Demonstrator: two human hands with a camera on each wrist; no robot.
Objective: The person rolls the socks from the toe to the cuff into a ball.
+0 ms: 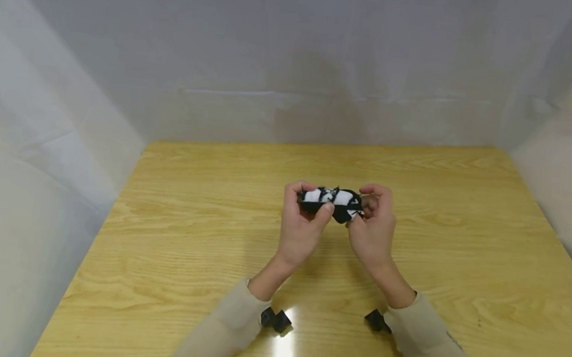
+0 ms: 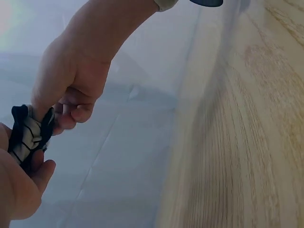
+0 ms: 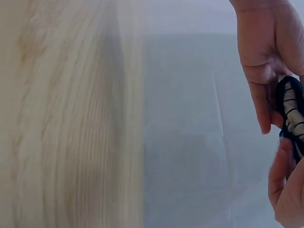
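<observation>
Head view: above the wooden table (image 1: 200, 239), left hand (image 1: 301, 224) and right hand (image 1: 374, 230) each pinched an end of the black-and-white sock bundle (image 1: 331, 203), long axis left-right. Wrist views alone showed its thin stripes.

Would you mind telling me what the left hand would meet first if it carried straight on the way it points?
Beyond the black-and-white cloth bundle that the left hand grips, probably bare wooden table, then the white backdrop; depth is unclear.

Recording booth, white sheeting (image 1: 286, 49), wooden table (image 1: 461, 259)
</observation>
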